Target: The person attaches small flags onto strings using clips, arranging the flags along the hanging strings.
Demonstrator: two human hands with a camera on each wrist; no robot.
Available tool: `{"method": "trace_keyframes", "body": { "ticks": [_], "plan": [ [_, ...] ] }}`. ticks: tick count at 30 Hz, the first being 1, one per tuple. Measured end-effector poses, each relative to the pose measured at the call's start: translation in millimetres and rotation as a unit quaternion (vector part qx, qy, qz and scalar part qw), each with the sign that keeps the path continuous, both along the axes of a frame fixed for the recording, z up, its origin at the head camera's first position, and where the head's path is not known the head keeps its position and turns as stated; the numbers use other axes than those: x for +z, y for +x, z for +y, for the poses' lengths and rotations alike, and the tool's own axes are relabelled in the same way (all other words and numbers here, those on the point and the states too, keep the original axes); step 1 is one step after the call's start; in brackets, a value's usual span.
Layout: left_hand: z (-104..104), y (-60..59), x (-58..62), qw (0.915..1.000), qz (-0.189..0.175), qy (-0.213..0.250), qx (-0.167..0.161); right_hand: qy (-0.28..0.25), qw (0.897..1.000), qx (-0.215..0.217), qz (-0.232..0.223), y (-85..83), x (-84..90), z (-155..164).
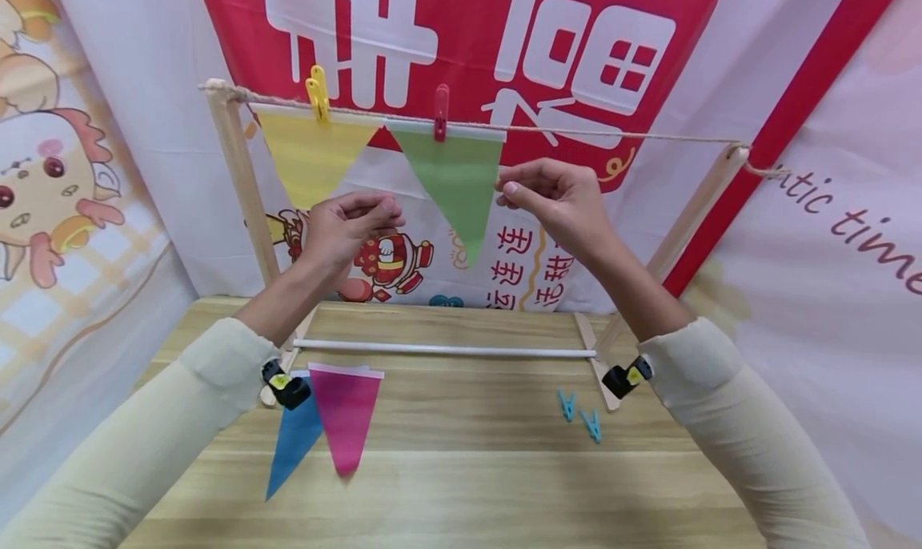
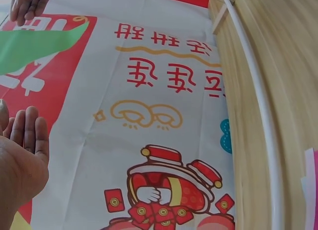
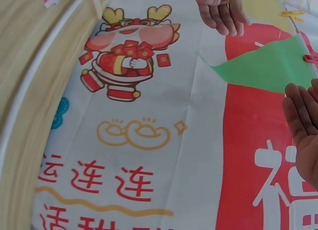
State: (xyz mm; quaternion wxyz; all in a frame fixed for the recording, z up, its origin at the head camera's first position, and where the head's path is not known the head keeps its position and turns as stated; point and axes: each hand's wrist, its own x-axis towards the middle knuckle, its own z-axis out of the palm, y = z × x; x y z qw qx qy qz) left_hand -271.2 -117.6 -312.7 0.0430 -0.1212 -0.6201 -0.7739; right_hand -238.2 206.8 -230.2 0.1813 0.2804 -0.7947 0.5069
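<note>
Green pennant (image 1: 454,182), point hanging down from the string, is flanked by left hand (image 1: 346,233) and right hand (image 1: 558,201), fingers loosely curled, nothing pinched.

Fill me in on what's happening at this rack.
A person's left hand and right hand are raised empty on either side of a green pennant, clipped to the string by a red peg. A yellow pennant hangs alongside. Pink and blue pennants and two blue pegs lie on the table.

A green triangular pennant (image 1: 455,182) hangs point-down from the string (image 1: 576,131), held by a red clothespin (image 1: 441,112).
</note>
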Motion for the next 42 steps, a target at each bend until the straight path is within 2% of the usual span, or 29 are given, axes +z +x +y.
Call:
{"method": "trace_keyframes", "body": {
  "ticks": [14,21,25,31,42],
  "plan": [
    [-11.2,-0.8,-28.8,0.9989,-0.018,-0.036,0.023,0.01,0.998,-0.045,-0.031,8.6,-38.7,24.4],
    [-16.7,0.2,-39.3,0.9997,-0.014,-0.017,0.007,0.026,0.998,-0.05,-0.037,10.4,-53.1,33.9],
    [-21.2,1.2,-45.2,0.9997,-0.008,-0.025,-0.002,0.024,0.998,-0.041,-0.052,12.6,-60.0,39.2],
    [-27.5,4.8,-55.4,0.9987,-0.039,-0.034,-0.001,0.026,0.995,-0.048,-0.078,12.9,-73.5,47.8],
    [-38.5,10.0,-76.7,0.9958,-0.069,-0.059,0.011,0.021,0.993,-0.044,-0.109,14.8,-99.8,62.4]
  ]
}}
